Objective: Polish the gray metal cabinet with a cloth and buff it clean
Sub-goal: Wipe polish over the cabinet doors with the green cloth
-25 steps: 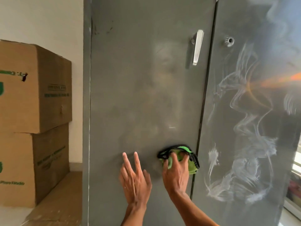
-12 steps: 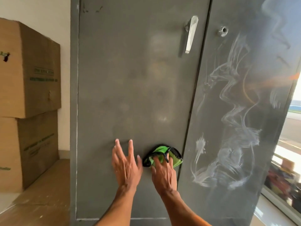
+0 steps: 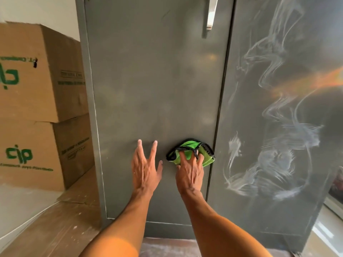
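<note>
gray cabinet (image 3: 154,86) – white smears; green, black-edged cloth (image 3: 191,147) – brown boxes (image 3: 37,89).

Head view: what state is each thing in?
Gray metal cabinet left door: shut, mostly smear-free.
Right door: streaked with white polish swirls.
Green black-edged cloth: bunched, pressed on left door.
Right hand: on cloth.
Left hand: open, fingers spread.
Brown cardboard boxes: stacked, closed.

The lower cardboard box (image 3: 31,154) bears a green "cip" logo. Smaller green print beneath it, and on the upper box (image 3: 37,71), is too blurred to read.
</note>
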Demonstrator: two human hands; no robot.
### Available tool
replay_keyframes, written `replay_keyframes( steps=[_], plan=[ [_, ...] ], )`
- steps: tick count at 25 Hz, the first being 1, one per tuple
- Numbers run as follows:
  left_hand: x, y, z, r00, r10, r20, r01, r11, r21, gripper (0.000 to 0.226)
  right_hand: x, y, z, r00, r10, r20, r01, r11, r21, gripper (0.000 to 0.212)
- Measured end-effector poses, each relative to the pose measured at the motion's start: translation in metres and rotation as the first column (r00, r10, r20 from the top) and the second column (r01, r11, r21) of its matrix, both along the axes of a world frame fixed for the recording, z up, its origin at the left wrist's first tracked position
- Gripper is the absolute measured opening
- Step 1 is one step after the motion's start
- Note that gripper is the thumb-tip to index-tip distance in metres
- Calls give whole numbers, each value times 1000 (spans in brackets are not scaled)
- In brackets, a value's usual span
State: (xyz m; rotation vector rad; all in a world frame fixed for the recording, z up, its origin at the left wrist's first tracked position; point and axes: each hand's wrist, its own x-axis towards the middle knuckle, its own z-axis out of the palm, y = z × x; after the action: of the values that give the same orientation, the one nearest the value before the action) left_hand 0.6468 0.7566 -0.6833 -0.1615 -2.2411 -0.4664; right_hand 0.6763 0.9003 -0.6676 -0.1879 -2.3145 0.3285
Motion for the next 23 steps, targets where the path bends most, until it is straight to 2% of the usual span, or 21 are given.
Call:
replay_keyframes(
  steps=[2, 5, 12, 16, 19, 23],
  plan=[
    [-4, 11, 2, 1000, 14, -22, -14, 1000, 0, 70, -2, 3, 10, 1000, 16, -19, -16, 1000, -23, 79],
    [-7, 21, 15, 998, -2, -60, 5, 999, 41, 63, 0, 23, 9, 996, 71, -56, -65, 992, 107, 80],
    [6, 35, 16, 1000, -18, 14, 15, 980, 197, 94, 14, 52, -10, 989, 145, 19, -140, 900, 412, 78],
    [2, 57, 19, 999, -41, -13, 43, 970, 238, 93, 9, 65, -6, 992, 107, 65, -123, 921, 371, 90],
    [-1, 68, 17, 998, -51, -33, 58, 964, 259, 90, 6, 62, 6, 999, 37, 4, -36, 951, 307, 95],
    [-7, 76, 13, 995, -64, -77, 83, 952, 295, 88, -4, 69, 17, 993, -22, -116, 54, 957, 283, 85]
  ],
)
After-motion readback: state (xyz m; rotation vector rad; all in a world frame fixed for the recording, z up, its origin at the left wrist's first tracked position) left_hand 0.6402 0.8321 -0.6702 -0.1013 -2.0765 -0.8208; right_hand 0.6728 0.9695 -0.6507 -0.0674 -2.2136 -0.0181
